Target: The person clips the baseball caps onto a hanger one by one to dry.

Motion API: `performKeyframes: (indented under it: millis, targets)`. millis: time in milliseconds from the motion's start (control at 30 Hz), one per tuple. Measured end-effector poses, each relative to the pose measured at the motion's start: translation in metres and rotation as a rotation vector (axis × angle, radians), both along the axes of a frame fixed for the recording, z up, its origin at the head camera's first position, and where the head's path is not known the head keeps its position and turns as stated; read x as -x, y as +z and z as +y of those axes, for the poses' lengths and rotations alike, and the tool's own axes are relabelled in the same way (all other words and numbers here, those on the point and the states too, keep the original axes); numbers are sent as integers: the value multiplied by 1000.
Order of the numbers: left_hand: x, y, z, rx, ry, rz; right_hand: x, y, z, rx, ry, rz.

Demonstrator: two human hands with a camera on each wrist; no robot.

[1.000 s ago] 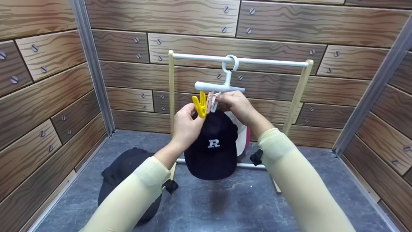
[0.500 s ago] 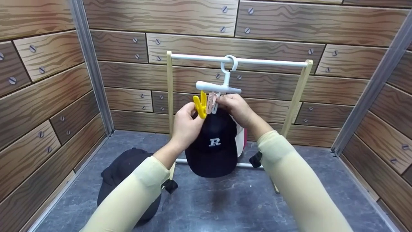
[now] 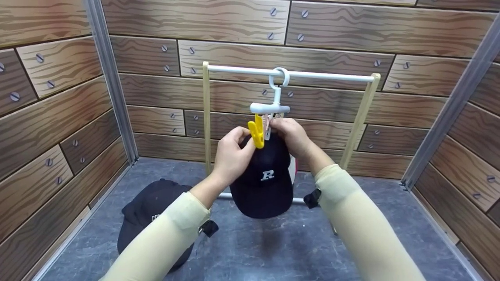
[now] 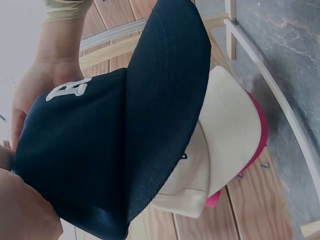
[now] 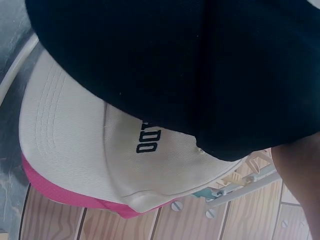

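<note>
A black cap [image 3: 261, 195] with a white R on its front hangs brim-down below a white hanger [image 3: 269, 108] in the head view. My left hand [image 3: 233, 156] grips the upper left edge of its crown, beside a yellow clothespin [image 3: 256, 132]. With curled fingers, my right hand [image 3: 293, 134] pinches a pale clothespin [image 3: 267, 128] at the top of the cap; the fingertips are partly hidden. Behind the black cap is a white cap with a pink underbrim [image 5: 75, 145], best seen in the right wrist view.
The hanger hooks over the white top rod [image 3: 328, 75] of a wooden-legged rack [image 3: 361, 117]. Another dark cap [image 3: 148, 218] lies on the grey floor at the left, partly covered by my left sleeve. Wood-patterned walls [image 3: 312, 23] enclose the space.
The hanger has turned, its left end swinging inward to the right. The yellow clothespin, the black cap and both hands have shifted slightly right with it.
</note>
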State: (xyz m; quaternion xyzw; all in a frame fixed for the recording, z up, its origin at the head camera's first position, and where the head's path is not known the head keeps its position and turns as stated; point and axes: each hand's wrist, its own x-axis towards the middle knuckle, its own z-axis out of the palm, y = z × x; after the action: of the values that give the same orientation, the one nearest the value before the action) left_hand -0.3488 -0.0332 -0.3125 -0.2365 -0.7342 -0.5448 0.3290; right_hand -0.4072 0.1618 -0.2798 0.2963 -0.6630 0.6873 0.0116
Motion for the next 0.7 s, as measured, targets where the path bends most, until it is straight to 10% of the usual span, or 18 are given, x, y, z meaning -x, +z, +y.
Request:
performKeyframes:
  millis: [700]
  targets:
    - [-11, -3, 24, 91, -22, 69, 1, -6, 22, 12, 143, 97]
